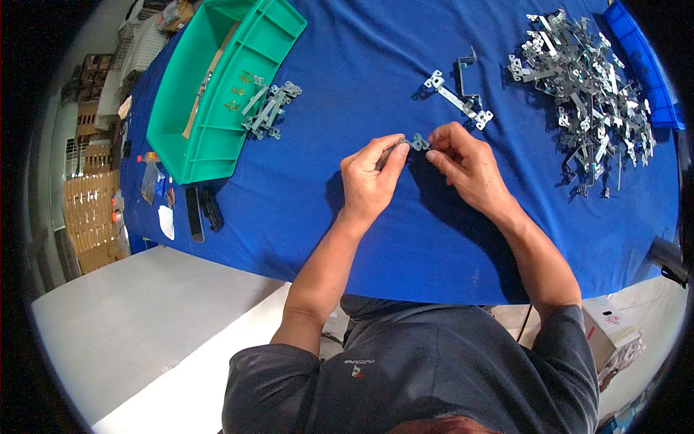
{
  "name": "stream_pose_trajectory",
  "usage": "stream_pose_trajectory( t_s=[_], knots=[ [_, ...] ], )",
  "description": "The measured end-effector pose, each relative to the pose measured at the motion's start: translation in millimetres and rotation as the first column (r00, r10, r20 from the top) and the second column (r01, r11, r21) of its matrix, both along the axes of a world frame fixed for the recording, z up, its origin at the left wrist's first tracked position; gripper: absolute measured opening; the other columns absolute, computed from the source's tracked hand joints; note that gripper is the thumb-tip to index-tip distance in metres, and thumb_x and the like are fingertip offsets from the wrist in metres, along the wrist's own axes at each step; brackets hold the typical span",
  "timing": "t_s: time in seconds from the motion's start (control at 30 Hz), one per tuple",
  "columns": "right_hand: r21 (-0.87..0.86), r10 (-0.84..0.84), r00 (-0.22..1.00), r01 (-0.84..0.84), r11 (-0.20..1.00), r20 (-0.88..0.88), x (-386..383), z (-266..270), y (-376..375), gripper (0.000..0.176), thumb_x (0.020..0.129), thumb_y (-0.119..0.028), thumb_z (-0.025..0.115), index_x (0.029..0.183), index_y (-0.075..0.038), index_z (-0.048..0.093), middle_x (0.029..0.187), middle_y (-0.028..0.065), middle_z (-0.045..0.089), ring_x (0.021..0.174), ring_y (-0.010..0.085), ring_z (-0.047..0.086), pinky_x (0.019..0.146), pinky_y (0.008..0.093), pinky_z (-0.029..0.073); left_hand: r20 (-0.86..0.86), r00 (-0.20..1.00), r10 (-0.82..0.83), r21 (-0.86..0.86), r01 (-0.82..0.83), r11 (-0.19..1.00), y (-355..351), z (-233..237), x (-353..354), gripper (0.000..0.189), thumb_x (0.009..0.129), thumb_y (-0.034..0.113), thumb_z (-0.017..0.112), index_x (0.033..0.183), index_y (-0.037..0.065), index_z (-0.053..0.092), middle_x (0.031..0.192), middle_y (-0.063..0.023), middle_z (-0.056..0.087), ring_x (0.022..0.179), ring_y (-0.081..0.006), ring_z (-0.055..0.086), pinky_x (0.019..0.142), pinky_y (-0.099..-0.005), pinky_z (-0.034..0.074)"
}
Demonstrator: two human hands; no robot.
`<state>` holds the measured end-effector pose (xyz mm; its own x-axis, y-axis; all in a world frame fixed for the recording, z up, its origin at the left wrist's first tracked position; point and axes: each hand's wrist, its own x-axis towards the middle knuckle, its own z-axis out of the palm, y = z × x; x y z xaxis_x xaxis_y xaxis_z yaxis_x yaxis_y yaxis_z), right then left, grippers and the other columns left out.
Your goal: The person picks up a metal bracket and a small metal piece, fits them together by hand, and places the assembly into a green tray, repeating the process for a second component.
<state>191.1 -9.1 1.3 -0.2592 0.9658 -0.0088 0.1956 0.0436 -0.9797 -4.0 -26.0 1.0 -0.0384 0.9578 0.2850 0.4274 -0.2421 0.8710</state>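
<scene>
Pinched between the fingertips of my left hand (pixel 370 173) is a small metal bracket (pixel 417 142), its flared end with holes poking out to the right. My right hand (pixel 468 165) has thumb and forefinger closed at the other side of that end; whether a separate small part sits between them is too small to tell. Just beyond my hands, two loose metal brackets (pixel 453 95) lie on the blue cloth (pixel 361 72). A small group of similar brackets (pixel 273 108) rests left of my left hand, beside the green bin.
A large heap of metal brackets (pixel 593 94) covers the right side, against a blue bin (pixel 645 61). The green bin (pixel 195 163) stands at left, holding a cardboard strip. A dark phone-like object (pixel 194 213) lies near the table's left front edge.
</scene>
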Motion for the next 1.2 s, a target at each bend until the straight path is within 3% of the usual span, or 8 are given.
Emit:
stream_pose_trajectory(
  t_s=[0.1,0.2,0.27,0.33,0.57,0.73,1.0,1.2],
  knots=[
    [-0.064,0.038,0.999,-0.040,0.997,-0.030,0.1,7.5,0.0,0.017,0.096,-0.013,0.069,0.106,0.000,0.066,0.085,0.0093,0.068,0.075,0.0181,0.065,0.067,0.0339,0.052,-0.018,1.000,-0.007,0.021,0.008,1.000,0.6,-3.4,0.6,0.015,0.093,0.007,0.075,0.105,-0.002,0.074,0.077,-0.0090,0.073,0.066,-0.0082,0.065,0.059,-0.0262,0.051],
    [0.098,0.070,0.998,-0.069,0.993,-0.002,1.7,-3.7,1.6,0.021,0.096,-0.013,0.068,0.111,0.000,0.065,0.086,0.0107,0.067,0.075,0.0190,0.064,0.067,0.0336,0.051,-0.060,0.998,-0.022,0.036,0.024,0.999,-0.4,-5.1,-0.3,0.015,0.092,0.009,0.075,0.104,-0.001,0.074,0.082,-0.0123,0.074,0.069,-0.0146,0.070,0.063,-0.0288,0.054],
    [0.079,0.082,0.995,-0.086,0.993,0.052,4.0,-6.7,2.1,0.020,0.096,-0.013,0.068,0.111,0.000,0.064,0.087,0.0108,0.065,0.075,0.0190,0.062,0.067,0.0333,0.049,-0.095,0.995,-0.041,0.078,0.049,0.996,0.0,-3.1,0.1,0.015,0.090,0.010,0.075,0.102,0.000,0.074,0.093,-0.0172,0.076,0.082,-0.0280,0.076,0.070,-0.0349,0.058],
    [0.118,0.072,0.994,-0.082,0.990,0.084,2.3,-7.7,2.1,0.019,0.096,-0.012,0.067,0.110,0.000,0.063,0.087,0.0107,0.062,0.075,0.0191,0.059,0.067,0.0332,0.047,-0.132,0.990,-0.057,0.102,0.071,0.992,0.7,-4.0,-0.9,0.018,0.091,0.011,0.076,0.106,0.001,0.076,0.093,-0.0147,0.077,0.082,-0.0196,0.075,0.073,-0.0305,0.058],
    [0.323,-0.043,0.999,0.034,0.946,0.019,-4.3,-8.3,0.6,0.010,0.100,-0.009,0.063,0.102,0.000,0.060,0.089,0.0064,0.053,0.079,0.0152,0.050,0.070,0.0291,0.044,-0.160,0.983,-0.088,0.128,0.109,0.986,1.4,-4.8,0.3,0.015,0.089,0.011,0.076,0.100,0.000,0.075,0.091,-0.0160,0.076,0.079,-0.0281,0.075,0.068,-0.0358,0.058],
    [0.039,-0.094,0.992,0.097,0.994,-0.083,0.3,-6.1,0.4,0.011,0.101,-0.010,0.062,0.103,0.000,0.061,0.084,0.0033,0.053,0.076,0.0114,0.050,0.069,0.0280,0.045,-0.363,0.912,-0.190,0.143,0.256,0.956,-5.1,2.9,0.9,0.014,0.088,0.012,0.076,0.096,0.001,0.074,0.082,-0.0149,0.072,0.071,-0.0323,0.070,0.063,-0.0398,0.055],
    [0.165,-0.023,0.998,0.014,0.986,0.055,-0.3,-3.9,-1.9,0.013,0.099,-0.012,0.063,0.102,0.000,0.061,0.083,0.0106,0.056,0.070,0.0200,0.053,0.065,0.0341,0.045,-0.621,0.715,0.321,0.403,-0.060,0.913,60.6,35.1,-107.0,0.014,0.092,0.017,0.070,0.097,0.005,0.072,0.085,-0.0125,0.070,0.076,-0.0336,0.066,0.066,-0.0433,0.053],
    [0.305,-0.017,0.998,-0.004,0.952,0.066,-0.4,-6.8,-1.0,0.013,0.097,-0.010,0.065,0.100,0.001,0.060,0.087,0.0170,0.060,0.077,0.0318,0.062,0.070,0.0399,0.050,-0.763,0.440,0.473,0.461,-0.143,0.876,106.5,32.8,-190.0,0.031,0.092,0.016,0.061,0.117,0.002,0.073,0.117,-0.0161,0.070,0.109,-0.0362,0.065,0.093,-0.0465,0.053]
  ],
)
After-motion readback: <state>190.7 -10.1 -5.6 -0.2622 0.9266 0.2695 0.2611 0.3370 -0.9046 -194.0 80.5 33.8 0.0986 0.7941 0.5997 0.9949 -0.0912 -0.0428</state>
